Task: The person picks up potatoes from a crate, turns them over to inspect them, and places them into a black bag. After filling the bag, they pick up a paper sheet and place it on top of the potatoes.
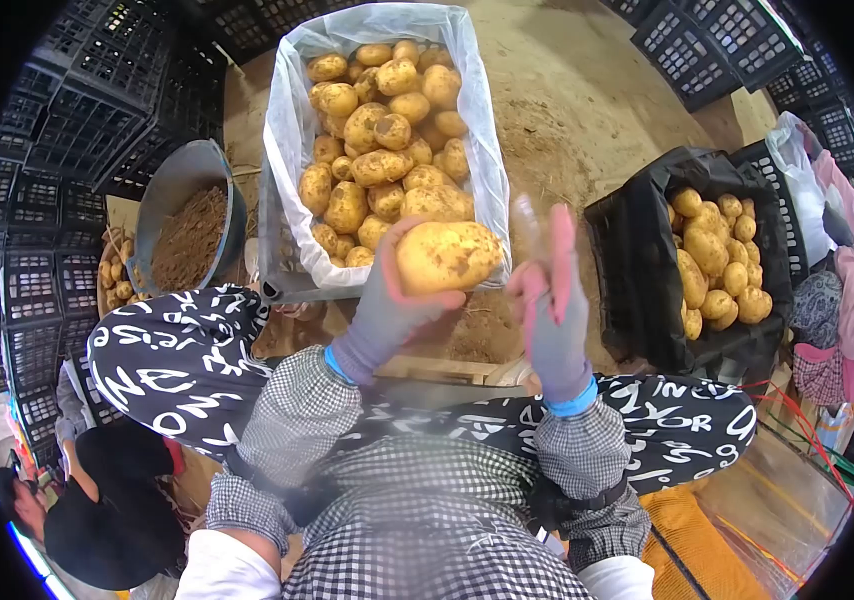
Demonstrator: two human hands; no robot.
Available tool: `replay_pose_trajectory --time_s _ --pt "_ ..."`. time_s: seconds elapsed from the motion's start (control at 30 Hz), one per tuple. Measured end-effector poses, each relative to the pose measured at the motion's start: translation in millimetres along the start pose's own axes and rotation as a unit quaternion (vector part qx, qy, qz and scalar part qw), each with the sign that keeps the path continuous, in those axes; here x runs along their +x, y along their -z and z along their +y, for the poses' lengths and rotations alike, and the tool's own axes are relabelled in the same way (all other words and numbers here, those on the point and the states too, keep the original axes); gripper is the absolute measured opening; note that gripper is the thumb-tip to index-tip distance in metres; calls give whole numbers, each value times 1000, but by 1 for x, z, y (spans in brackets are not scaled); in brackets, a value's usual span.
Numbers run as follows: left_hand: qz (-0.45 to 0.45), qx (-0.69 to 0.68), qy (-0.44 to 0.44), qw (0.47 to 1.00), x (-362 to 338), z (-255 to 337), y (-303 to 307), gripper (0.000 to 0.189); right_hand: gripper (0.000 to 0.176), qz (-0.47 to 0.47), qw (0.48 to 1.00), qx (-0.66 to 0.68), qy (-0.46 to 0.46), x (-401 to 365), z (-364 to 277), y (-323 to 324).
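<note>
A large potato (449, 257) with brown soil spots lies in my left hand (392, 300), its gloved fingers and thumb wrapped round the near end. To the right of it my right hand (555, 300), in a grey and pink glove, is raised with fingers pointing up, some of them blurred, and nothing shows in it. Behind both hands stands a crate lined with white sheeting (289, 130), full of potatoes (383, 167). At the right, a crate with a black lining (637, 215) holds more potatoes (717, 250).
A grey-blue bucket (162, 190) of soil stands at the left, beside a container of potatoes (115, 268). Stacked black crates (97, 80) line the left side; others (702, 45) are at the upper right. Another person (107, 505) is at the lower left.
</note>
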State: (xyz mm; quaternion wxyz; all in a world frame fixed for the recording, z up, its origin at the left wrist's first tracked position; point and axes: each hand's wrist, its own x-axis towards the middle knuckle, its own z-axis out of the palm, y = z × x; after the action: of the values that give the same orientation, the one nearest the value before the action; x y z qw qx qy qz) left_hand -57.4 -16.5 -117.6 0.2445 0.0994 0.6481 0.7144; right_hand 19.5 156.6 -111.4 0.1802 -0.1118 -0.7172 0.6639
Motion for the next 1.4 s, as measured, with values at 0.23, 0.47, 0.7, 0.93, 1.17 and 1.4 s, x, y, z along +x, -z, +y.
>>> replay_pose_trajectory --time_s 0.23,0.47,0.7,0.93,1.17,1.4 --pt "22 2 25 999 0 3 -3 92 49 -149 987 -63 -16 -15 -3 -10" --pt "21 -9 4 1000 1 0 -3 92 44 -117 985 -107 73 -15 17 -13" --pt "36 3 -38 999 1 -3 -7 94 44 16 984 75 -160 0 5 -1" --pt "-10 205 -114 972 -2 7 -7 97 55 -117 939 228 -229 5 13 -12" --pt "-69 128 -113 983 -6 18 -8 89 57 -110 890 337 -287 0 -2 -3" --pt "-130 -101 -12 986 -5 19 -4 70 54 35 972 83 -219 2 -21 -6"
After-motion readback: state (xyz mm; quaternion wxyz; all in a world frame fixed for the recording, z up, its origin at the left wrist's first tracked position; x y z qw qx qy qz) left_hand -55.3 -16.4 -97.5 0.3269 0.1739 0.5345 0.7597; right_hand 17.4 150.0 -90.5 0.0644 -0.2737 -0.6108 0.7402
